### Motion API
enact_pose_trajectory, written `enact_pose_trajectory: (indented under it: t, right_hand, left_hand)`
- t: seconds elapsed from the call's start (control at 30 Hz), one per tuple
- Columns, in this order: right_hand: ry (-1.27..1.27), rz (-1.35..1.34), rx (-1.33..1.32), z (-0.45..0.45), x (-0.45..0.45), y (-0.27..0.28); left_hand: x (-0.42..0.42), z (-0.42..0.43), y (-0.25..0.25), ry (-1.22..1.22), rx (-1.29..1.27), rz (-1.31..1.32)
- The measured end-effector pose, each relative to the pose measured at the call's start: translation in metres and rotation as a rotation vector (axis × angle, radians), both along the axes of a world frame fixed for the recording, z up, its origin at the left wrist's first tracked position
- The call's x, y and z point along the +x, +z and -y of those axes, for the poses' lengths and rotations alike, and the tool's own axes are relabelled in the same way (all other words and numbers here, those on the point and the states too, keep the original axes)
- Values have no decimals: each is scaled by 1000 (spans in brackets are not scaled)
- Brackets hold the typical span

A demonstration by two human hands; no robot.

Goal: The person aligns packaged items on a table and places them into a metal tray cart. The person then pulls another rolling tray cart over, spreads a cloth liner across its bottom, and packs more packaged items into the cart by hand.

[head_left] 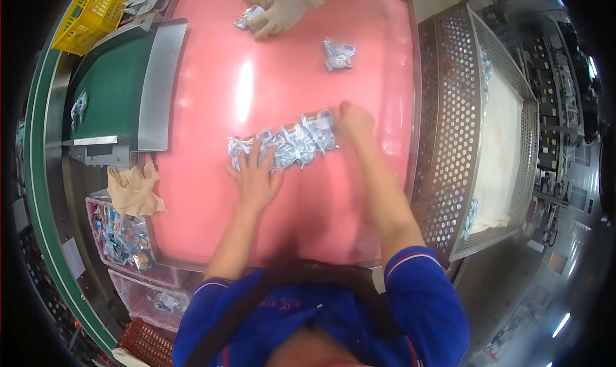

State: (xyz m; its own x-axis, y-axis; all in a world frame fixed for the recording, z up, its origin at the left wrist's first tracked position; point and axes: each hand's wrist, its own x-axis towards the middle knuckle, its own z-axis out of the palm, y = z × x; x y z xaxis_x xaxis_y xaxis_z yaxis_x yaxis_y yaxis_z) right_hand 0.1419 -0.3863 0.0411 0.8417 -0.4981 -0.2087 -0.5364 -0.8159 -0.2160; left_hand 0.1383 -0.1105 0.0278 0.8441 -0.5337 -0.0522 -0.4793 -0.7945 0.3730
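Observation:
Several small silver foil packets (298, 142) lie side by side in a slanting row on the pink tabletop (212, 200). My left hand (256, 179) rests with spread fingers over the left end of this row, touching the packets there and hiding part of them. At the other end, my right hand (355, 122) is closed with curled fingers, close beside the rightmost packet (319, 128). What those fingers hold, if anything, is hidden. Farther off, a single foil packet (339, 54) lies apart from the row.
Across the table, a co-worker's gloved hands (282, 15) handle a packet (247, 17). A perforated metal trough (446, 136) borders the right side. On the left are a green conveyor (112, 87), a yellow crate (93, 17), a beige glove (135, 190) and a bin of packets (119, 235).

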Motion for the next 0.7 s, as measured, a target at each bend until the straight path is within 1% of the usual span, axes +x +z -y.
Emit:
enact_pose_trajectory:
  t: [0.03, 0.1, 0.17, 0.27, 0.37, 0.47, 0.53, 0.6, 0.63, 0.7]
  right_hand:
    - [11, 119, -6, 11, 14, 3]
    - [115, 481, -78, 34, 49, -4]
    - [161, 510, -254, 49, 83, -17]
    - [116, 299, -148, 58, 92, -36]
    - [185, 169, -22, 52, 79, -33]
    - [337, 218, 100, 45, 28, -28]
    - [303, 349, 277, 50, -6, -31]
    - [371, 380, 116, 43, -38, -19]
    - [400, 395, 37, 37, -52, -14]
    - [523, 254, -7, 20, -72, -12]
  left_hand:
    - [0, 0, 0, 0, -5, 2]
    - [0, 0, -1, -5, -10, 5]
    - [1, 1, -1, -6, -7, 18]
    - [1, 1, -1, -11, -4, 5]
    - [2, 0, 0, -10, -2, -23]
    - [0, 0, 2, 14, -14, -77]
    - [1, -3, 5, 8, -67, -60]
    - [1, -10, 8, -25, -154, 10]
    - [1, -10, 15, -50, -67, -17]
    - [1, -7, 30, -107, 107, -65]
